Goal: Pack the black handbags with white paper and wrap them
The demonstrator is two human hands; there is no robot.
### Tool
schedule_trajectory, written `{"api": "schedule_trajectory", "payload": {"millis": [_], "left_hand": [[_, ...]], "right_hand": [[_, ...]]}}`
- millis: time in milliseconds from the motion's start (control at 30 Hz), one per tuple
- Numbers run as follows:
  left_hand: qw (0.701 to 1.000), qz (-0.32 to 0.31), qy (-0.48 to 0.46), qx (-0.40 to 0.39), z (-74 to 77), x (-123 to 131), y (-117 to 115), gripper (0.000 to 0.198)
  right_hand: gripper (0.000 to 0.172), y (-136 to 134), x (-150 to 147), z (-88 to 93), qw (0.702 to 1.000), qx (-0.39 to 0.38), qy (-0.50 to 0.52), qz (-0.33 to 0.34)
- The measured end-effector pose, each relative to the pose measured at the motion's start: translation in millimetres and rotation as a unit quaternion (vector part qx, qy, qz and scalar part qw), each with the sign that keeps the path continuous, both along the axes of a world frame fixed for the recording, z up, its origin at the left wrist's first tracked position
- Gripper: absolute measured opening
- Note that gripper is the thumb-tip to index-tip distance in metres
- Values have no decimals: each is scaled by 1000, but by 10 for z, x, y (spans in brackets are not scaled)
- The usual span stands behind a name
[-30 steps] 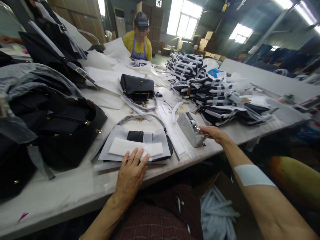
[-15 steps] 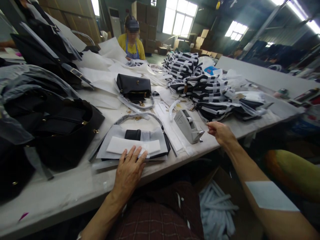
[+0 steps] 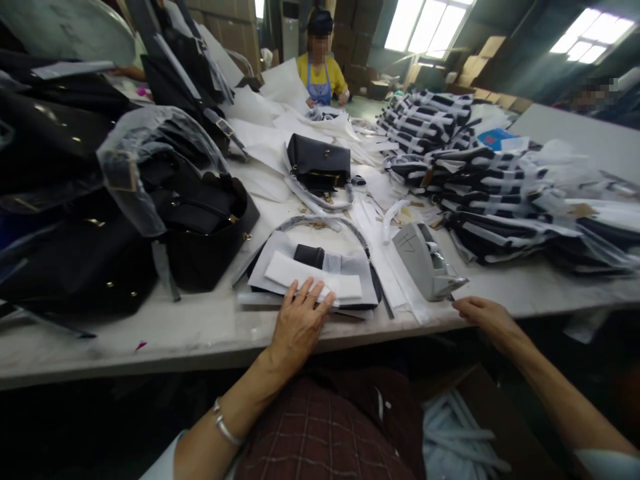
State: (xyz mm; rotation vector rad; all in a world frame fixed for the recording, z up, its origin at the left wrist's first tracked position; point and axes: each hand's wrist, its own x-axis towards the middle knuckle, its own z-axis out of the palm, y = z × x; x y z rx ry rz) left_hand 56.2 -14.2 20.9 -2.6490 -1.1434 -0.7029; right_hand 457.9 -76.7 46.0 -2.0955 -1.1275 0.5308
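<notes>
A black handbag wrapped in grey paper (image 3: 360, 272) lies flat near the table's front edge, its handle (image 3: 320, 223) sleeved in clear plastic. A folded white sheet (image 3: 345, 287) lies across it. My left hand (image 3: 299, 323) rests flat on that sheet, fingers stretched out and slightly apart, holding nothing. A grey tape dispenser (image 3: 423, 260) stands just right of the bag. My right hand (image 3: 483, 313) hovers at the table edge a little right of the dispenser's nose, fingertips pinched together; what they hold, if anything, is too small to see.
Black handbags in plastic (image 3: 200, 220) crowd the left side. Another black handbag (image 3: 319, 163) stands further back. Stacks of black-and-white striped packs (image 3: 475, 180) fill the right. A person in yellow (image 3: 320, 73) works at the far end. A box of white strips (image 3: 450, 433) sits below.
My right hand has drawn back from the tape dispenser toward the table's front edge. My left hand stays pressed on the white sheet. The view has swung left.
</notes>
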Motion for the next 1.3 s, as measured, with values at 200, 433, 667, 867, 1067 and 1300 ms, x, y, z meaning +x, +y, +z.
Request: {"api": "schedule_trajectory", "payload": {"millis": [200, 433, 667, 867, 1067, 1300], "left_hand": [[1000, -3, 9, 2, -44, -20, 18, 41], [999, -5, 31, -8, -41, -56, 0, 46], [999, -3, 44, -16, -5, -61, 3, 49], [999, 0, 40, -19, -33, -48, 8, 51], [1000, 0, 23, -8, -69, -37, 16, 44], [1000, -3, 18, -16, -49, -48, -4, 42]], "right_hand": [[29, 500, -1161, 827, 927, -67, 52, 364], [14, 1346, -2136, 908, 781, -178, -105, 589], [20, 1776, -2478, 793, 671, -253, -316, 622], [39, 1959, -2469, 654, 597, -153, -449, 647], [43, 2097, -1917, 555, 720, -61, -441, 532], [34, 938, -1973, 482, 828, 213, -360, 375]]}}
